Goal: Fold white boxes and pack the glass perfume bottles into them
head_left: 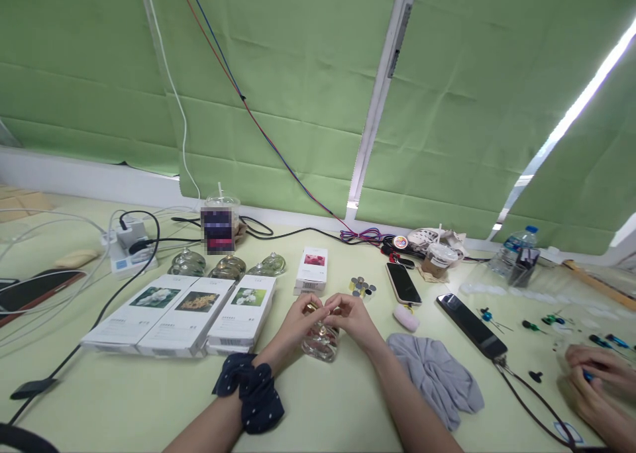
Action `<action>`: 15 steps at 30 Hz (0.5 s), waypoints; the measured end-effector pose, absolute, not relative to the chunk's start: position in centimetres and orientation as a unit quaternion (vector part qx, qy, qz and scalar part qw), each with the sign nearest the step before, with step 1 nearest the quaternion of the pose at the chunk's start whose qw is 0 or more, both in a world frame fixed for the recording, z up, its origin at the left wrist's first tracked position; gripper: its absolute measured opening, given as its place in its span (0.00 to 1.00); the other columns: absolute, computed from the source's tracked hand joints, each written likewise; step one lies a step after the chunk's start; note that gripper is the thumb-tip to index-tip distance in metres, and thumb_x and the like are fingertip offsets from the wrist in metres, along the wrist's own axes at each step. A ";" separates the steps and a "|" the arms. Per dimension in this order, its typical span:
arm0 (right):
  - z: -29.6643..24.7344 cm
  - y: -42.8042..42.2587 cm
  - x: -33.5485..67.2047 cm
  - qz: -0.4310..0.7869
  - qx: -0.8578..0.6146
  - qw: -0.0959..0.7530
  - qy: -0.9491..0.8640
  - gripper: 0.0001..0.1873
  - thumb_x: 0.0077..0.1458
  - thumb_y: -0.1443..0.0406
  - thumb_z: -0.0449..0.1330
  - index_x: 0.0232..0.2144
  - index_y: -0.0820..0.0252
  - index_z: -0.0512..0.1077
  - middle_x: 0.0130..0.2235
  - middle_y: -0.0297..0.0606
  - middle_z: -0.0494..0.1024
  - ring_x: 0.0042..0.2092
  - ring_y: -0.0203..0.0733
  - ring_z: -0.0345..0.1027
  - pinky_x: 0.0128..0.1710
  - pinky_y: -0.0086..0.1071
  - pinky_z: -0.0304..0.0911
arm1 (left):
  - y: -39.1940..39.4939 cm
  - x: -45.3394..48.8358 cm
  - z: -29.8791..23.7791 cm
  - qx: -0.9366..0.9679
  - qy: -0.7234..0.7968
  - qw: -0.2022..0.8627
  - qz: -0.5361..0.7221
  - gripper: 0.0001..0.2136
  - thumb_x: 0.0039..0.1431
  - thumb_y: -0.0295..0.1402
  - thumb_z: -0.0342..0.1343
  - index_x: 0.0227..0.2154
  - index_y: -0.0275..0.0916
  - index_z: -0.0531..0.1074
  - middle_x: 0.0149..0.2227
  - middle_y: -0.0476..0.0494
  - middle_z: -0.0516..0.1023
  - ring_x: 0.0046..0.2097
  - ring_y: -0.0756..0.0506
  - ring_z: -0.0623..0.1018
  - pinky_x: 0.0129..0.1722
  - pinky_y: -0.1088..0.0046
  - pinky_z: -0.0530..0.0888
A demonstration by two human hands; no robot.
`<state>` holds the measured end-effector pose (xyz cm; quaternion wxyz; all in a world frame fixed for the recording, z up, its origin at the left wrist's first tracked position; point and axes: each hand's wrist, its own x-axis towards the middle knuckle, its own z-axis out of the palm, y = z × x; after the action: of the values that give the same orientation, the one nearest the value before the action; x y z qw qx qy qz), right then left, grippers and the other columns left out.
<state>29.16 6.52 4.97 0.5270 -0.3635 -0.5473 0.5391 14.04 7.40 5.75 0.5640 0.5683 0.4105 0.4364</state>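
My left hand [307,318] and my right hand [349,317] meet at the middle of the table, fingertips pinched close together. Directly below them stand small clear glass bottles [320,348], close together and partly covered by my fingers. A shiny gold-coloured piece [311,306] shows at my left fingers; whether it is gripped or sits behind them I cannot tell. What lies between the fingertips of either hand is hidden. Just beyond my hands are a small white box [313,271] with a pink flower picture and several silvery round discs [361,287].
Left are white flower-picture boxes [171,314], with rounded glass bottles [227,267] behind. A cup [220,231], power strip [130,251] and cables line the back. Right are phones [470,324], a grey cloth [437,373], small dark-capped parts [552,320] and another person's hands [599,377].
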 end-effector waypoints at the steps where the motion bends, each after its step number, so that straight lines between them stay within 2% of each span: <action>1: 5.0 6.5 29.1 0.544 -0.364 0.526 -0.542 0.14 0.32 0.63 0.73 0.21 0.59 0.72 0.30 0.34 0.75 0.33 0.38 0.68 0.34 0.32 0.63 | 7.4 14.0 5.7 0.569 0.409 0.563 0.437 0.18 0.43 0.46 0.64 0.22 0.37 0.65 0.22 0.53 0.65 0.22 0.54 0.65 0.19 0.79 0.59; 9: 4.7 6.5 29.1 0.540 -0.359 0.524 -0.552 0.13 0.34 0.62 0.72 0.22 0.59 0.72 0.30 0.34 0.74 0.35 0.39 0.69 0.35 0.32 0.63 | 7.4 14.0 5.8 0.568 0.410 0.558 0.445 0.18 0.42 0.46 0.65 0.22 0.38 0.64 0.21 0.53 0.65 0.22 0.53 0.66 0.19 0.79 0.61; 15: 4.3 6.5 29.1 0.527 -0.360 0.510 -0.577 0.12 0.40 0.62 0.70 0.26 0.59 0.72 0.30 0.33 0.74 0.34 0.38 0.68 0.36 0.31 0.64 | 7.4 13.8 5.8 0.553 0.398 0.582 0.444 0.18 0.44 0.44 0.65 0.27 0.39 0.65 0.24 0.53 0.67 0.23 0.53 0.68 0.20 0.80 0.62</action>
<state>29.14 6.48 4.35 0.5096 -0.3602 -0.5772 0.5267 13.78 7.36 5.82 0.5819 0.5530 0.3977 0.4442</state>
